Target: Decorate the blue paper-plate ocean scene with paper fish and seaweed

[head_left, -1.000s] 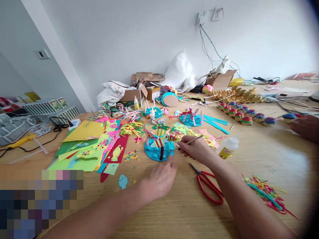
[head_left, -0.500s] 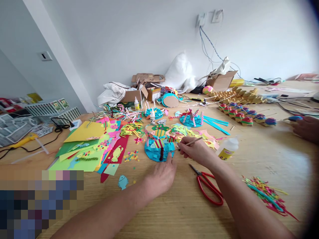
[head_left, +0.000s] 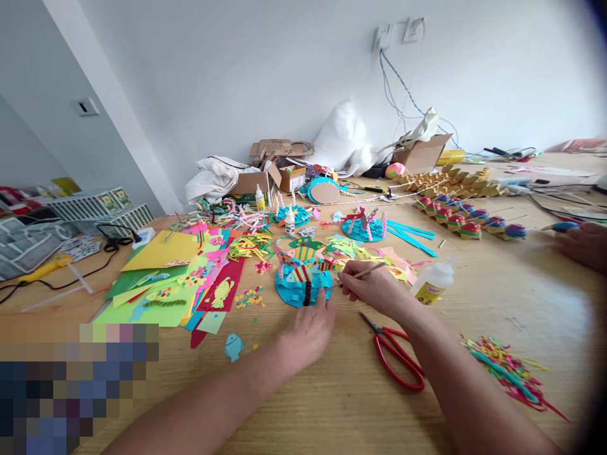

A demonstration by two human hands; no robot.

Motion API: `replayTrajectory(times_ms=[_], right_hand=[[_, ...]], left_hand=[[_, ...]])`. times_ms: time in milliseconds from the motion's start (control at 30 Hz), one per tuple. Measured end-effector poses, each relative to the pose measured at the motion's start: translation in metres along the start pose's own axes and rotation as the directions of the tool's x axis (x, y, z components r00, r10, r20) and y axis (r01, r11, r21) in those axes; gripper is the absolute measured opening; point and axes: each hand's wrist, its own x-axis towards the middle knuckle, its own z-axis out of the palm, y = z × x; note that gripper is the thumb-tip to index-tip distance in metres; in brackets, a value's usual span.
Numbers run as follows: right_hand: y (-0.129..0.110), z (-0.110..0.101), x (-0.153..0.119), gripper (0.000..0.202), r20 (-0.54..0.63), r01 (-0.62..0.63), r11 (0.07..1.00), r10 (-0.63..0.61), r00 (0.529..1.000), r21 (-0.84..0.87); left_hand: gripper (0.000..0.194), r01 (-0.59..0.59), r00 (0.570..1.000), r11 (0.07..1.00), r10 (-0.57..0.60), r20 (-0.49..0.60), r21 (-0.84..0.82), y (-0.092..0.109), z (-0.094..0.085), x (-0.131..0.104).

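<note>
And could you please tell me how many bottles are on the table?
3 that I can see: a large one past the right hand, a small white one farther back, a yellow one by a box. More may be hidden.

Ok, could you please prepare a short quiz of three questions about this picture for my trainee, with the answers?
1. Which of the person's hands holds the thin stick?
2. True or false: the red-handled scissors lie on the table.
3. Which colour is the loose paper fish left of the left hand? A) red B) light blue C) black

Key: 1. The right hand. 2. True. 3. B.
</note>
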Motion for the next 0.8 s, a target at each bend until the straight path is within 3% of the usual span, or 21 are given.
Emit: replayTrajectory(times_ms=[367,800], right_hand=[[0.005,0.001,0.001,0.01,0.026,-0.03,0.991,0.027,0.999,0.131],[-0.001,-0.012,-0.006,0.008,0.112,-0.046,0.994,0.034,0.993,0.103]], left_hand=[[0.041,0.003,1.0,1.0,-0.003,0.012,0.005,0.001,0.0,0.001],[0.04,-0.016,0.999,1.0,0.015,0.03,0.019,0.002,-0.002,-0.001]])
